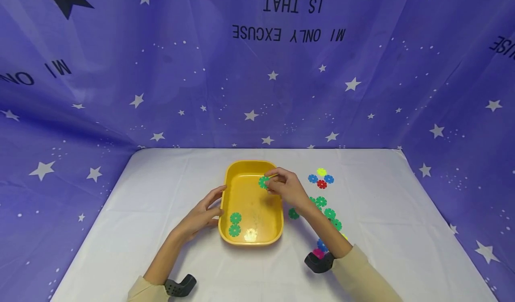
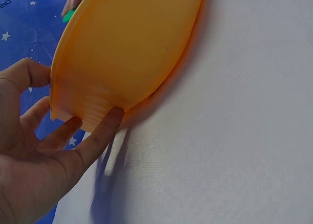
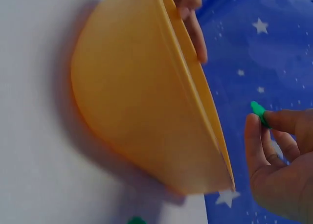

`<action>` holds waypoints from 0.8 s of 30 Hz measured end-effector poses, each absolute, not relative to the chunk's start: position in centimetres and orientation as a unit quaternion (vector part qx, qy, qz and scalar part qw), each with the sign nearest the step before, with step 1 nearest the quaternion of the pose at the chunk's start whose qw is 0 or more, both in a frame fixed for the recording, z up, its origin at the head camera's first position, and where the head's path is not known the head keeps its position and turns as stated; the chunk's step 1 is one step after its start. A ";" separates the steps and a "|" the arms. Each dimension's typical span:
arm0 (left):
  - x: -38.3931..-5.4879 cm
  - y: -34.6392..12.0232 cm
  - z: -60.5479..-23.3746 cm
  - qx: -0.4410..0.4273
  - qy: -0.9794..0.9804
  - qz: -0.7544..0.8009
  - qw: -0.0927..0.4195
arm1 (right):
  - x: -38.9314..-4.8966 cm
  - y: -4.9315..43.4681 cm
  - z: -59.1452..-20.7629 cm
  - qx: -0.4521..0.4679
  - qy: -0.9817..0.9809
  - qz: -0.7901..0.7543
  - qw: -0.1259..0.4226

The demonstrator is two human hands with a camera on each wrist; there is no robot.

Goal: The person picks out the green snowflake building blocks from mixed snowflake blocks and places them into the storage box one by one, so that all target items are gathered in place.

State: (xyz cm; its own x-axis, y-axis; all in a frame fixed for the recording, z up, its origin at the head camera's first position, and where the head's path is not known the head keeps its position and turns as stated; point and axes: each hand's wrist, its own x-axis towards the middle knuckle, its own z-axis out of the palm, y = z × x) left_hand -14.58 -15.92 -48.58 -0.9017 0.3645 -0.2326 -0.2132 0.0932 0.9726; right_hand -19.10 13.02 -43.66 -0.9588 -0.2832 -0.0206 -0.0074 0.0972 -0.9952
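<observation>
A yellow plastic basin (image 1: 251,203) stands on the white table; two green snowflake discs (image 1: 235,224) lie inside near its front left corner. My left hand (image 1: 201,215) touches the basin's left outer side with spread fingers, and in the left wrist view fingertips (image 2: 116,112) rest against its wall. Above the basin's far right part, my right hand (image 1: 286,186) pinches another green snowflake disc (image 1: 263,182) between thumb and fingers. That disc (image 3: 259,111) appears edge-on in the right wrist view, held clear of the rim.
Right of the basin lie several more green discs (image 1: 330,213), partly hidden by my right forearm. Farther back sit a yellow disc (image 1: 321,172), a red disc (image 1: 322,184) and two blue discs (image 1: 329,179). A purple star-printed cloth (image 1: 249,92) hangs behind the table.
</observation>
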 end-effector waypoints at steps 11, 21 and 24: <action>-14.5 -15.9 -48.5 0.049 0.708 0.670 0.217 | -18.9 8.8 -45.0 -0.111 0.745 -0.642 0.144; -14.6 -16.0 -48.5 0.049 0.710 0.668 0.216 | -19.4 6.5 -46.9 -0.122 0.792 -0.573 0.172; -14.5 -15.9 -48.4 0.049 0.711 0.668 0.217 | -19.6 5.9 -47.5 -0.105 0.809 -0.550 0.178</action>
